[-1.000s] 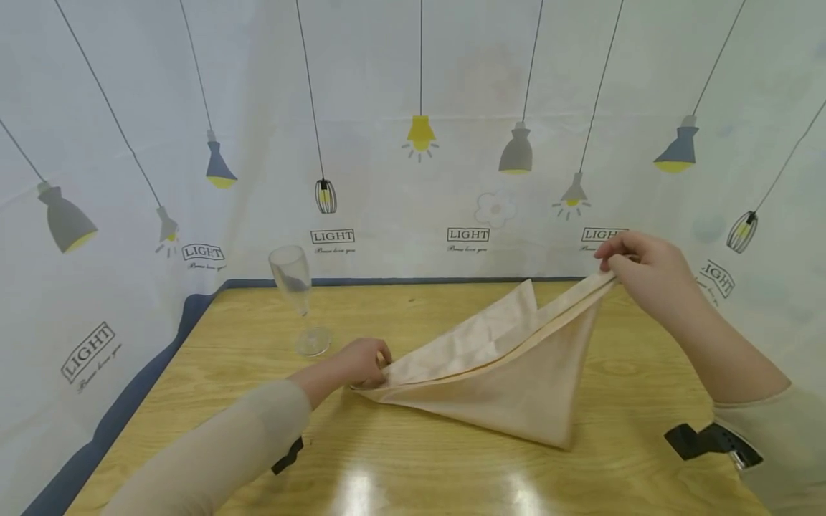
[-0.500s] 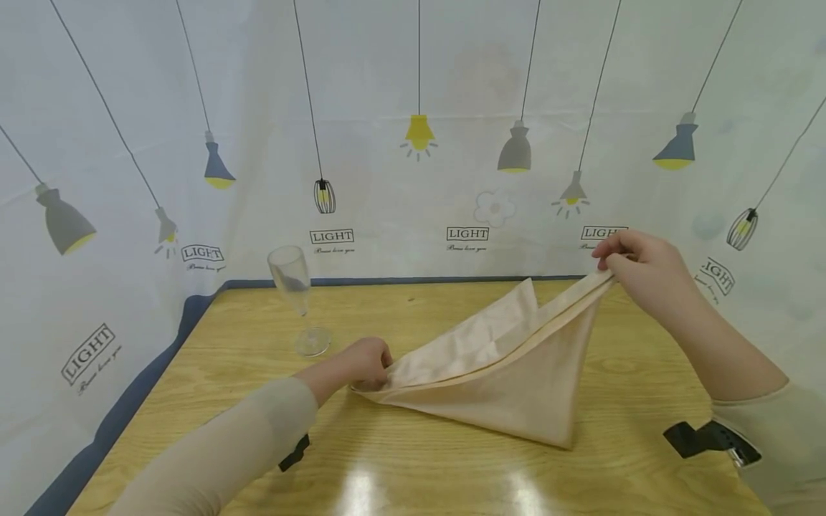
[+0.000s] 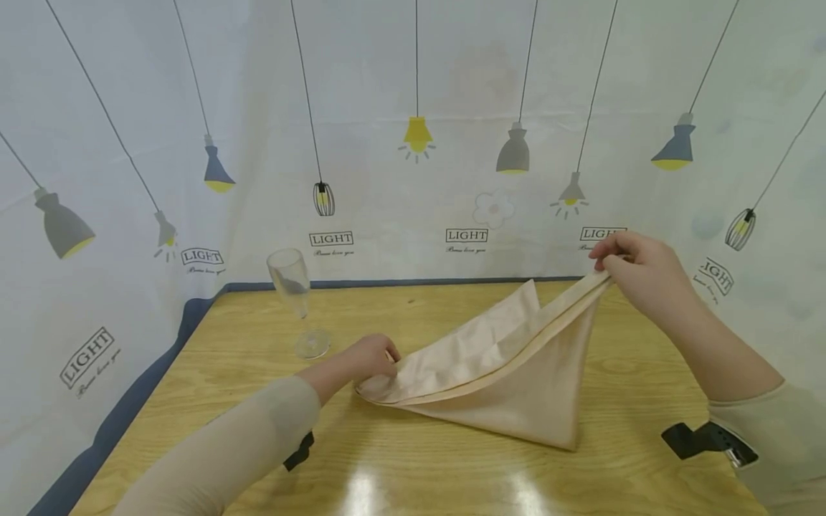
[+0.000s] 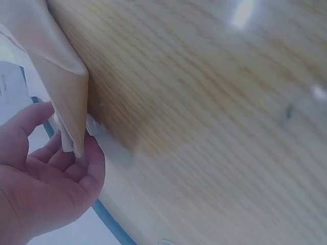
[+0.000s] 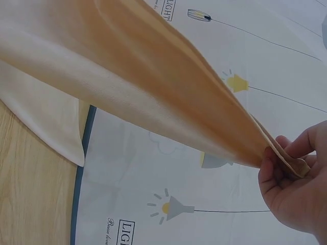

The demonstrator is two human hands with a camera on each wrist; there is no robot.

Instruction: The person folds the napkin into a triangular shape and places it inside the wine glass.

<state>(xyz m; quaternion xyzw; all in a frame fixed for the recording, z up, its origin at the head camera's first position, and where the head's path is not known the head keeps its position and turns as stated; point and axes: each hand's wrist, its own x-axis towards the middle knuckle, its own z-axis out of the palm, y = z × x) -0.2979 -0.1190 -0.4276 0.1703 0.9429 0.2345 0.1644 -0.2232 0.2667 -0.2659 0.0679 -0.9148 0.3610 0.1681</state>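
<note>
A folded, satiny beige cloth napkin slants above the table, its lower right corner near the tabletop. My right hand pinches its raised upper right end between thumb and fingers; in the right wrist view the same hand has the fabric layers gathered in its fingertips. At the low left end, my left hand holds the folded point. In the left wrist view that hand has its fingers curled around the layered tip, the thumb on the other side. A second napkin flap stands up behind the front fold.
A clear stemmed glass stands upright on the wooden table, beyond and left of my left hand. Behind the table hangs a white curtain printed with lamps, with a blue band along its bottom edge.
My left hand has shifted slightly right and up, and the napkin's left end now looks rounder and more turned over. The right hand stays almost still, keeping its pinch.
</note>
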